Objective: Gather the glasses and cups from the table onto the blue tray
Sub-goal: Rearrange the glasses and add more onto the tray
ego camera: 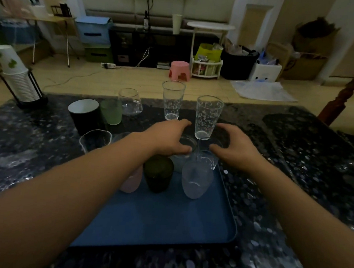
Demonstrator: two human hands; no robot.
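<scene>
Both hands work at the far edge of the blue tray (pixel 155 222), which lies at the near edge of the table (pixel 294 184). The left hand (pixel 167 137) curls its fingers (pixel 183 122) and thumb round a low clear glass (pixel 187 142). The right hand (pixel 234 146) curves its fingers toward another clear glass (pixel 207 157) by the tray's far right corner; whether they pinch it I cannot tell. Loading from the far edge seems meant to keep the near half free for later pieces.

On the tray stand a pink cup (pixel 129 181), a dark green glass (pixel 158 172) and a frosted glass (pixel 197 181), close together in a row.

Off the tray, toward the table's far edge, wait two tall printed glasses (pixel 208 117) (pixel 172 100), a round glass (pixel 130 101), a green cup (pixel 111 111), a black cup (pixel 84 114) and a wavy glass (pixel 95 139). The nearer tall glass stands between the hands, just beside the fingers, and looks easy to topple. The tray's near half is bare blue, and the table's right side offers room.
</scene>
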